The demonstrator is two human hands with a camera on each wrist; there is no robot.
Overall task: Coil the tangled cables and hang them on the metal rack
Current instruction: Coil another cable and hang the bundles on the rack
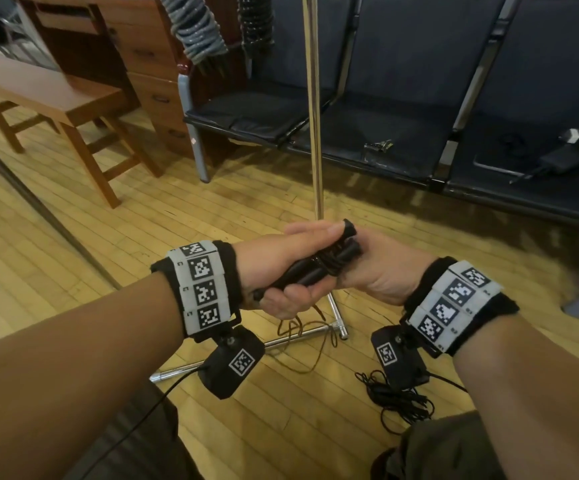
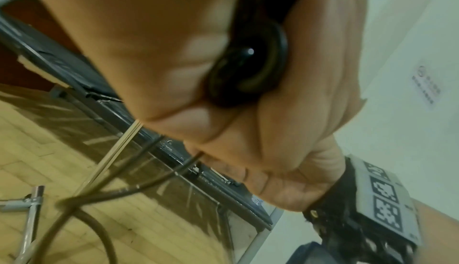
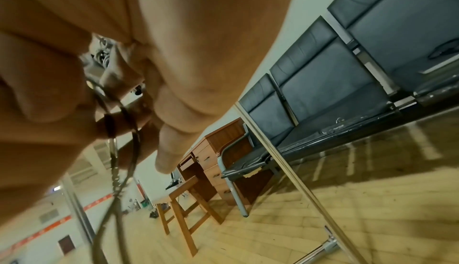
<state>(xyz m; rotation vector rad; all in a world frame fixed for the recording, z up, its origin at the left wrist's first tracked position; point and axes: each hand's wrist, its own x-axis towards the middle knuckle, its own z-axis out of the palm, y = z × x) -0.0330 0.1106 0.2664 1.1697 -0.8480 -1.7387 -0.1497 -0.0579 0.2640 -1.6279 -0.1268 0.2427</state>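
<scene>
Head view, cable: a black coiled cable bundle (image 1: 319, 268) is held between both hands, in front of the upright chrome pole of the metal rack (image 1: 314, 109).
Head view, left hand (image 1: 281, 268): the grip is closed round the bundle, with the thumb laid along its top.
Head view, right hand (image 1: 378, 268): the grip is closed on the far end of the bundle.
Head view, loose end: a thin brown cable tail (image 1: 301, 327) hangs below the left hand to the wooden floor (image 1: 246, 220), across the rack's chrome base bar.
Head view, floor: a tangled black cable (image 1: 395, 400) lies near the right wrist.
Head view, surroundings: a row of dark padded seats (image 1: 402, 133) and a brown wooden table (image 1: 38, 88) are seen behind.
Left wrist view: the looped end of the bundle (image 2: 248, 68) is enclosed by curled fingers (image 2: 154, 56); two thin strands trail down.
Right wrist view: thin strands (image 3: 116, 150) are seen between the fingers (image 3: 174, 130); the picture is blurred.
</scene>
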